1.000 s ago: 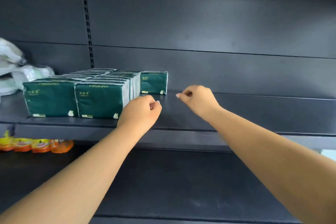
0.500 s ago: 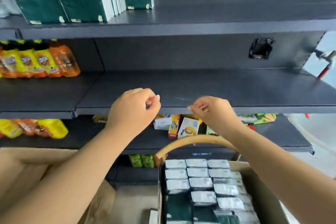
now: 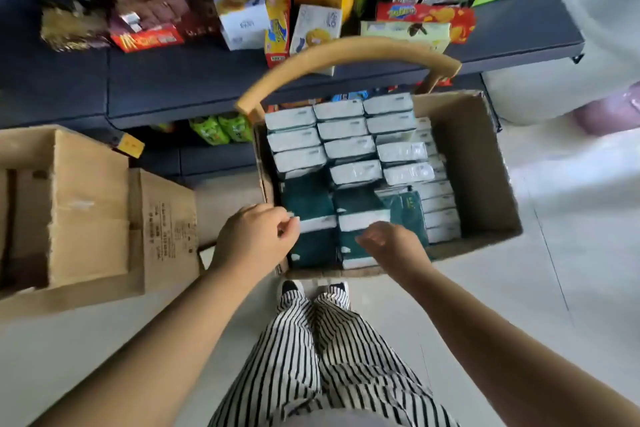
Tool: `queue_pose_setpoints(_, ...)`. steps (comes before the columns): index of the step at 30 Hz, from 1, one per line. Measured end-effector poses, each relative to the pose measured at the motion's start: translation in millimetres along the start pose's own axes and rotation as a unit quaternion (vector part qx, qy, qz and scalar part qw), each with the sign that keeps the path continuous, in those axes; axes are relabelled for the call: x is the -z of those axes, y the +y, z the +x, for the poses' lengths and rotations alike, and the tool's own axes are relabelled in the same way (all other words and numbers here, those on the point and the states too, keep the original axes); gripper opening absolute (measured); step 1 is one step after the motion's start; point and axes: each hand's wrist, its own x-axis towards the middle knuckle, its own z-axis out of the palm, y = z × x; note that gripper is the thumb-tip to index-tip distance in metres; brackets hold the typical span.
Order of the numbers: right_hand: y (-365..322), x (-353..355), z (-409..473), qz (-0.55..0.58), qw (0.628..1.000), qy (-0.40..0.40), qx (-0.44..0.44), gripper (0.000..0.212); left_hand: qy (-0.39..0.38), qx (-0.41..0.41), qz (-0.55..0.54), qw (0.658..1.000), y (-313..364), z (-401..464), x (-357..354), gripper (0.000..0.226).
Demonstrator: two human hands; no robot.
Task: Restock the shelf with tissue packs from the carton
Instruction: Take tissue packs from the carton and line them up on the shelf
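At far left on the floor, an opened box point(image 3: 86, 211), flaps up, nothing of use visible inside; best ignored. Just right of it, above the near-left corner of the carton point(image 3: 485, 163), the left hand point(image 3: 254, 241), fingers curled loosely with thumb against forefinger, holding nothing, not yet touching a pack. Below and between both hands, the packs point(image 3: 349, 149): dark green faces up in the near rows, pale ends up in the far rows, standing tight, with a narrower row along the right side and bare cardboard beyond. Right of centre, the right hand point(image 3: 394, 241), fingers likewise half curled and empty, hovering over the near middle pack. Probably the reach for the next load. Better done by opening both hands wide before going down, thumbs on the near side and fingers on the far side of a short run of neighbouring packs, then squeezing the run inward and lifting straight up, so nothing slips from the middle. Soft wrapping likely to yield, so firm pressure from the ends rather than a pinch from above. Worth minding: the curved chair back point(image 3: 346, 52) arching over the far end, and the snack shelf point(image 3: 173, 80) behind it, both in the way of a careless lift.
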Motion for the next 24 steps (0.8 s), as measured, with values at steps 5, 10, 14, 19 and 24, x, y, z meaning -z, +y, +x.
queue_pose_setpoints(5,38.4,-34.0,13.9,0.001,0.99,0.07,-0.124,0.048,-0.044,0.043,-0.012,0.998,-13.1,-14.3,-39.1,0.025)
queue_pose_setpoints(10,36.8,-46.6,23.1,-0.082,0.973,0.0,-0.214,0.061,-0.101,0.064,-0.014,0.993,-22.3,-27.1,-62.6,0.036)
queue_pose_setpoints(14,34.2,-48.3,23.5,-0.063,0.972,0.016,-0.227,0.056,-0.123,0.056,-0.027,0.99,-21.0,-33.8,-62.1,0.052)
queue_pose_setpoints(19,31.3,-42.6,-1.9,0.17,0.96,0.1,-0.198,0.063,-0.145,0.036,-0.032,0.988,-21.3,-37.9,-49.9,0.05)
queue_pose_setpoints(24,35.2,-28.3,-45.9,0.419,0.862,0.172,-0.226,0.053,-0.146,0.019,-0.053,0.988,-12.4,-33.7,-37.5,0.048)
